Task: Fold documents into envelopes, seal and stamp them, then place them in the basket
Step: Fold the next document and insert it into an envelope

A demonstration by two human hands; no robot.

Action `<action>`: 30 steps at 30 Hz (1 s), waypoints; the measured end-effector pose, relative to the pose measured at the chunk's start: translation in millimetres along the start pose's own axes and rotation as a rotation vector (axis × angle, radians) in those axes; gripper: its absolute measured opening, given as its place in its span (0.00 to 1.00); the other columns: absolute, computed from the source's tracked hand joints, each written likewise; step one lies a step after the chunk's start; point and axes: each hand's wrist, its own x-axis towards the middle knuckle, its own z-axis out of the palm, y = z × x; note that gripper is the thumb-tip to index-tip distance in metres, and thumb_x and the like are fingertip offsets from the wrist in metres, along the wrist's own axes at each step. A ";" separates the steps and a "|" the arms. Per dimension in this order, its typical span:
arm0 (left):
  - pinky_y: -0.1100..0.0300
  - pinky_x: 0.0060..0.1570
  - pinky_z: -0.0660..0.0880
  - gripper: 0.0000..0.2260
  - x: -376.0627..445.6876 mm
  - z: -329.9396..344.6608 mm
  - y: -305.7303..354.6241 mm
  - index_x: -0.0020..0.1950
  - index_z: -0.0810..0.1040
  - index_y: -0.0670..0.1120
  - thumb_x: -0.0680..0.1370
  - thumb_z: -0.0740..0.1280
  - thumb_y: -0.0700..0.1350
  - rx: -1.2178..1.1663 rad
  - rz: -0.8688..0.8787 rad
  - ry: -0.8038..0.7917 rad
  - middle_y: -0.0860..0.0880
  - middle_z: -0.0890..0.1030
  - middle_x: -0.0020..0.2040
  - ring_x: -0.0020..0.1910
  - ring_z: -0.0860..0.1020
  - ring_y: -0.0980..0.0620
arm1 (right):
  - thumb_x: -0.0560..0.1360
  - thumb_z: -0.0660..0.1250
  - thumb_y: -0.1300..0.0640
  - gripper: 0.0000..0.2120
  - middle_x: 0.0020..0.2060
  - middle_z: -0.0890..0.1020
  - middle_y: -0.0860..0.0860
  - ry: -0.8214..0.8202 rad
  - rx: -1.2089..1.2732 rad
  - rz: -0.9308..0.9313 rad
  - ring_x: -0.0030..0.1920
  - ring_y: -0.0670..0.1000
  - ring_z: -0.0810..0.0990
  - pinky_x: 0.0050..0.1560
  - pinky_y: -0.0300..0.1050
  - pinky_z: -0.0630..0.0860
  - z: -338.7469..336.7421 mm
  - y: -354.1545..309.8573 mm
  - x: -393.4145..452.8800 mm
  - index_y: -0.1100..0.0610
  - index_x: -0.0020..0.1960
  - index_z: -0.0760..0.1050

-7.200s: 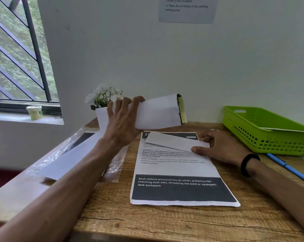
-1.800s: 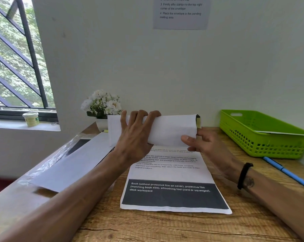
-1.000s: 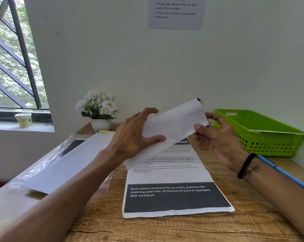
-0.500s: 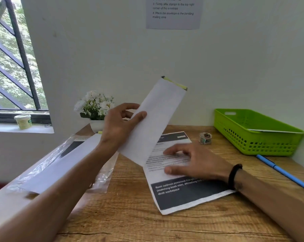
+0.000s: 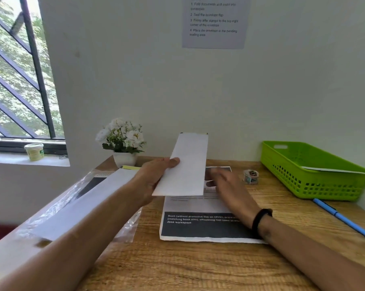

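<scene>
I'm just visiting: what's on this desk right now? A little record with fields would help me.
left hand: left hand grips a white envelope, raised above the desk
right hand: right hand blurred, over the printed sheet
basket: green basket at right, a white envelope-like item inside
near basket: small tape roll; blue pen
back left: potted white flowers
wall: instruction notice

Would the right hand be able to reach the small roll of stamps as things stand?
Probably yes: the right hand is open over the printed sheet, and the roll of stamps sits just beside it with bare table between.
</scene>
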 end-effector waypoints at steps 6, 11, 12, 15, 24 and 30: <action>0.47 0.51 0.83 0.13 -7.7 17.6 -15.0 0.61 0.81 0.39 0.77 0.74 0.39 0.046 -0.071 -0.143 0.40 0.88 0.52 0.52 0.87 0.41 | 0.76 0.74 0.45 0.19 0.53 0.88 0.54 0.001 0.545 0.153 0.53 0.57 0.87 0.57 0.55 0.82 -25.3 4.0 6.9 0.58 0.59 0.83; 0.56 0.44 0.84 0.14 -7.5 20.6 -21.0 0.61 0.81 0.42 0.77 0.75 0.45 0.170 0.000 -0.254 0.44 0.88 0.52 0.48 0.87 0.46 | 0.71 0.79 0.58 0.19 0.53 0.88 0.56 -0.058 0.577 0.156 0.53 0.58 0.88 0.59 0.60 0.82 -26.9 -0.4 0.9 0.62 0.60 0.82; 0.57 0.44 0.84 0.15 -6.5 19.7 -20.7 0.62 0.81 0.42 0.77 0.75 0.47 0.177 0.026 -0.241 0.44 0.88 0.53 0.48 0.87 0.46 | 0.71 0.80 0.58 0.20 0.53 0.88 0.56 -0.099 0.576 0.184 0.53 0.58 0.88 0.60 0.60 0.82 -27.2 -2.2 -1.3 0.62 0.61 0.81; 0.57 0.43 0.83 0.14 -0.9 14.6 -19.6 0.62 0.82 0.43 0.79 0.73 0.48 0.174 0.113 -0.151 0.45 0.88 0.52 0.47 0.88 0.48 | 0.71 0.80 0.57 0.22 0.53 0.88 0.55 -0.246 0.518 0.241 0.53 0.57 0.88 0.59 0.58 0.82 -27.2 -9.4 -8.0 0.61 0.62 0.80; 0.53 0.45 0.84 0.09 5.1 9.3 -22.8 0.60 0.82 0.44 0.81 0.72 0.46 0.236 0.198 -0.015 0.45 0.88 0.51 0.47 0.87 0.47 | 0.76 0.75 0.54 0.15 0.51 0.88 0.54 -0.440 0.444 0.245 0.52 0.54 0.88 0.50 0.45 0.84 -28.9 -20.9 -15.7 0.60 0.60 0.82; 0.57 0.39 0.83 0.09 -3.4 20.3 -29.1 0.58 0.80 0.45 0.79 0.74 0.45 0.308 0.157 -0.153 0.45 0.88 0.50 0.44 0.88 0.48 | 0.75 0.76 0.59 0.17 0.48 0.88 0.57 -0.078 0.637 0.263 0.42 0.54 0.87 0.42 0.45 0.83 -31.7 0.5 4.2 0.61 0.61 0.81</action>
